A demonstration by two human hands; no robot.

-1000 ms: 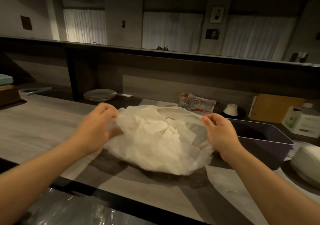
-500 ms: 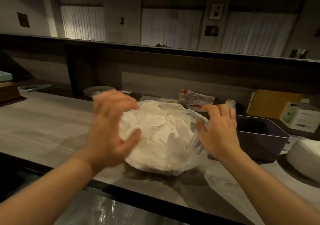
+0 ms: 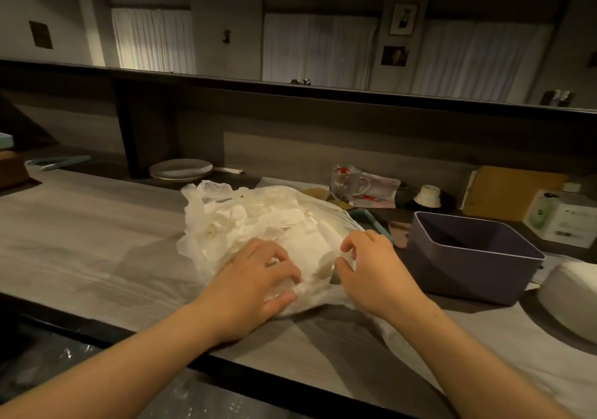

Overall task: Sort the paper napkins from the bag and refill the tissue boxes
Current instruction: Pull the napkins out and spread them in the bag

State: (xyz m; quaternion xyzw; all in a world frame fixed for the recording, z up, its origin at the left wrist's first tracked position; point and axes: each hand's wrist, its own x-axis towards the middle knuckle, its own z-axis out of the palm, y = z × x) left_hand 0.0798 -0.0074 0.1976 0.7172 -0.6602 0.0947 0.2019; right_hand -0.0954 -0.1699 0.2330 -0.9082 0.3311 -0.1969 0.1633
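Thin, crinkled translucent plastic bag (image 3: 258, 231) sits mid-frame on the pale wood-grain counter (image 3: 80, 241), lumpy with soft white folded paper napkins (image 3: 284, 221) showing through. Both hands are at its near edge, low centre of frame: left hand (image 3: 255, 286) with fingers curled, gripping the bag's film; right hand (image 3: 371, 270) just beside it, fingertips pinching the film too. Bag bulk lies beyond and left of the hands. Right of centre, a smooth matte purple rectangular bin (image 3: 468, 270), open-topped. Stacked round plates (image 3: 181, 170) upper centre-left.
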